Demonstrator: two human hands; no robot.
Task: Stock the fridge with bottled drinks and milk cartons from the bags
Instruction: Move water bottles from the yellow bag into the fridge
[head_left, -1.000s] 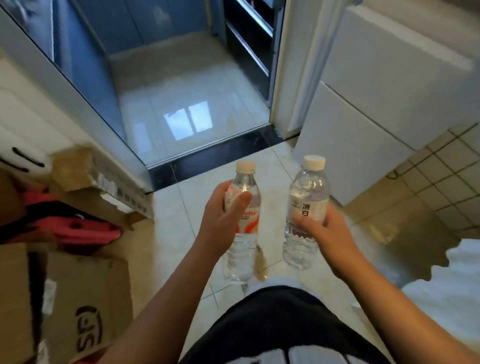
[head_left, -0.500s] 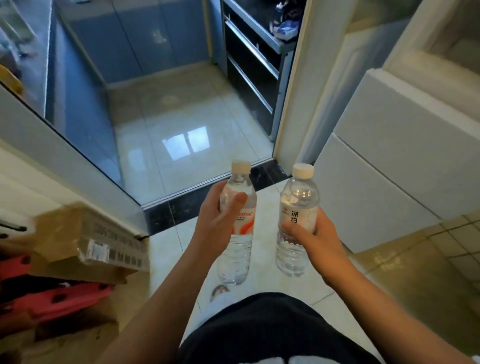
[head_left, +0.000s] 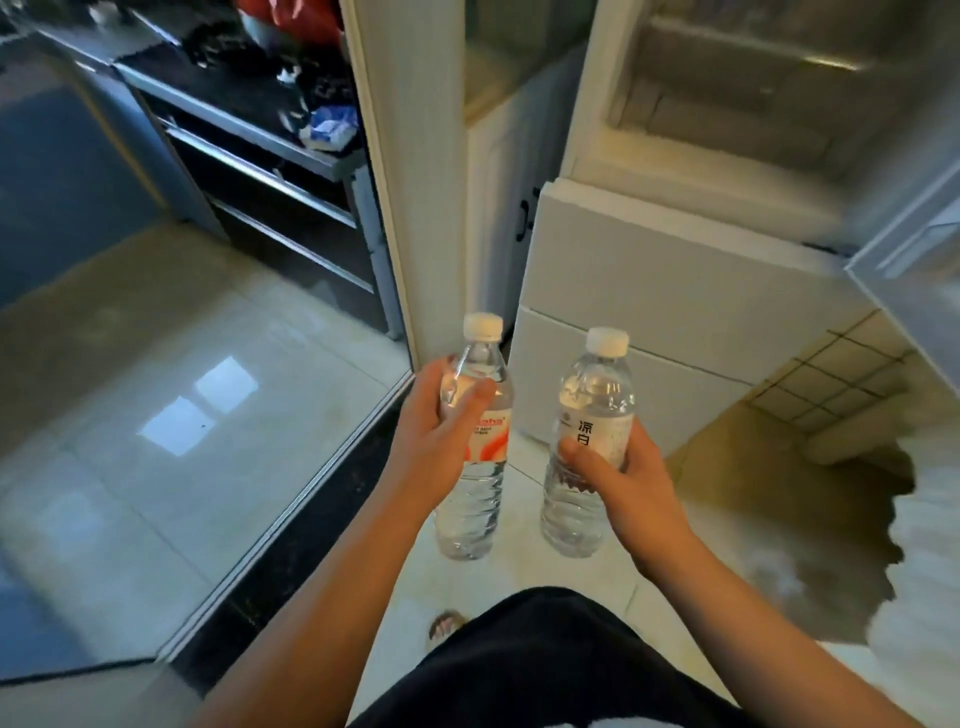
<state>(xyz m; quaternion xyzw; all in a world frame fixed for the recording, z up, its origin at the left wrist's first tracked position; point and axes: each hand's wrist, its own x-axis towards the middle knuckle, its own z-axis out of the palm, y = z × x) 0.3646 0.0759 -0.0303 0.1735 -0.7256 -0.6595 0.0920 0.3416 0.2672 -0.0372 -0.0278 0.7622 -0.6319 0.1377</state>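
Note:
My left hand (head_left: 434, 441) grips a clear water bottle with a red-and-white label (head_left: 475, 467), held upright at mid-frame. Just to its right, my right hand (head_left: 618, 475) holds a second clear water bottle with a white label (head_left: 592, 431), also upright. Both carry white caps. The white fridge (head_left: 675, 280) stands ahead on the right; its upper compartment (head_left: 753, 104) is open, with the open door's edge (head_left: 904, 270) at the far right. Its lower drawer fronts are closed. No bags or milk cartons are in view.
A white door frame (head_left: 410, 182) separates the tiled floor I stand on from a kitchen with a glossy floor (head_left: 156, 405) and a dark oven unit (head_left: 270, 171). A black threshold strip (head_left: 311, 514) runs diagonally. A white fluffy rug (head_left: 924, 561) lies at right.
The view has swung up and to the right; the cardboard boxes at left have left the frame and the open fridge compartment has come into view. Both hands still hold their bottles.

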